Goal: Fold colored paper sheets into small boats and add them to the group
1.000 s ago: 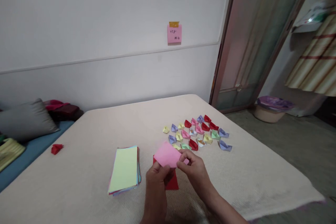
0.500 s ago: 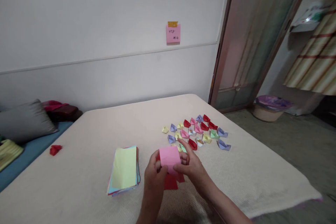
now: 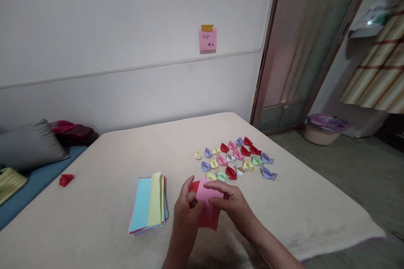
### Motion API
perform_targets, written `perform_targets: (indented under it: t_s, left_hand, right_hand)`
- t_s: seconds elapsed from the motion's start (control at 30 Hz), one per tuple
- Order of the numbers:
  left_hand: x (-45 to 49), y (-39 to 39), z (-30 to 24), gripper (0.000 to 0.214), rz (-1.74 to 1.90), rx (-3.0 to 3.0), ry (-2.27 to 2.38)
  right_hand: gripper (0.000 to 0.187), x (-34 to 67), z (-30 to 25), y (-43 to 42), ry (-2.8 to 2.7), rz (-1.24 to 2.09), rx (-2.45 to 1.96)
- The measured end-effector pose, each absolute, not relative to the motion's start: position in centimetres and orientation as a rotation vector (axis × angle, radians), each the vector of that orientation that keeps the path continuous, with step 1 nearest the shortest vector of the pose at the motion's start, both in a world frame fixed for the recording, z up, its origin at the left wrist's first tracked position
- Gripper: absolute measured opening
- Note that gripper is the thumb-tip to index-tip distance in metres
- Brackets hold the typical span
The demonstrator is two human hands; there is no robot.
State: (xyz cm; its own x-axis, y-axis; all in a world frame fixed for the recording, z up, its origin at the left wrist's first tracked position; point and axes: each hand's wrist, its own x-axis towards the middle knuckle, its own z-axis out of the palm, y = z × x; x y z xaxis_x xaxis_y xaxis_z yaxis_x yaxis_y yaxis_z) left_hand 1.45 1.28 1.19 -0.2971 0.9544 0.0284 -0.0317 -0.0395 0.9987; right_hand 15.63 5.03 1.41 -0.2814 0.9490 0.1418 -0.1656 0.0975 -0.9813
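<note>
Both my hands meet over the near middle of a cream-covered bed (image 3: 284, 214). My left hand (image 3: 185, 210) and my right hand (image 3: 232, 205) are closed on a pink paper sheet (image 3: 205, 192), with a red sheet (image 3: 211, 216) under it. Just left lies a stack of coloured paper (image 3: 148, 202); its yellow top sheet is lifted and shows a blue one beneath. Beyond my hands sit several small folded paper boats (image 3: 236, 159) in red, pink, yellow, green and purple.
A lone red folded paper (image 3: 65, 179) lies at the bed's left edge. A grey pillow (image 3: 30, 145) and red cloth (image 3: 71, 130) rest on a blue mattress at left. A pink note (image 3: 207, 39) hangs on the wall. A basin (image 3: 326, 129) stands by the door, right.
The pink sheet has come down from a spread, raised position into my hands, closer to the red sheet. The yellow top sheet of the stack has shifted, baring blue paper.
</note>
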Motion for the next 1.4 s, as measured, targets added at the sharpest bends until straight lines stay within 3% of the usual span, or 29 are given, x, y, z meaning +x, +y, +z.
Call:
perform_targets:
  t_s: [0.1, 0.3, 0.5, 0.7, 0.93, 1.13, 1.23, 1.4]
  left_hand:
    - [1.6, 1.2, 1.1, 0.064, 1.471, 1.127, 1.386]
    - [1.3, 0.5, 1.7, 0.045, 1.4, 1.219, 1.392]
    - [0.9, 0.7, 1.0, 0.026, 1.368, 1.286, 1.513]
    - [1.0, 0.8, 1.4, 0.011, 1.283, 1.33, 1.538]
    - [1.0, 1.0, 1.5, 0.007, 1.261, 1.15, 1.372]
    - [1.0, 0.9, 0.9, 0.019, 1.328, 0.823, 1.269]
    - [1.2, 0.8, 0.7, 0.021, 1.338, 0.776, 1.248]
    - [1.6, 1.0, 0.5, 0.02, 1.272, 0.903, 1.316]
  right_hand:
    - [0.019, 16.0, 1.4, 5.3, -1.38, 1.358, -0.932]
    - [0.026, 16.2, 1.6, 5.5, -1.408, 1.314, -0.963]
    - [0.012, 16.1, 2.1, 4.9, -1.563, 1.147, -1.013]
    - [0.011, 16.2, 1.9, 5.0, -1.678, 0.974, -0.996]
    - [0.007, 16.0, 2.0, 5.0, -1.381, 1.457, -0.949]
    - [0.023, 15.2, 1.3, 4.7, -1.071, 1.786, -0.766]
    - [0.03, 14.8, 0.9, 4.7, -1.108, 1.773, -0.792]
    - [0.018, 14.9, 0.7, 5.2, -1.138, 1.633, -0.898]
